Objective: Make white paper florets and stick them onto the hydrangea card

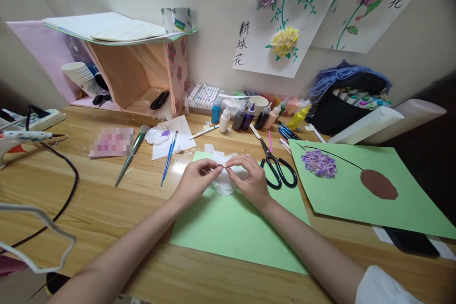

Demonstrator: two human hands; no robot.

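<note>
Left hand (pixel 195 178) and right hand (pixel 250 179) met above angular white paper pieces (pixel 224 187); grips pinched narrow, contents were indistinct.

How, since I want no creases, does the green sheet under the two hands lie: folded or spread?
Spread flat: the green sheet shows one smooth face on the wooden table, with no fold visible.
</note>
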